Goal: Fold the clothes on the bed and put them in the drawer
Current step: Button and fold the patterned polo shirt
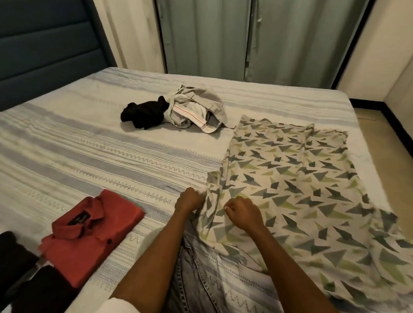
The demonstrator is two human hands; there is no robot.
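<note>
A cream garment printed with green and grey triangles (295,186) lies spread over the right half of the bed (80,148). My left hand (189,200) grips its near left edge, fingers curled into the cloth. Just to the right, my right hand (243,213) pinches the same garment a little further in. A folded red shirt (92,231) lies at the near left. Folded black clothes (5,265) sit at the bottom left corner. Further back lie a crumpled black item (145,114) and a crumpled grey garment (196,109).
A dark blue padded headboard (38,44) stands at the far left. Grey-green curtains (244,33) hang behind the bed. Bare floor (394,148) runs along the bed's right side. Grey jeans (192,288) on my legs show at the bottom.
</note>
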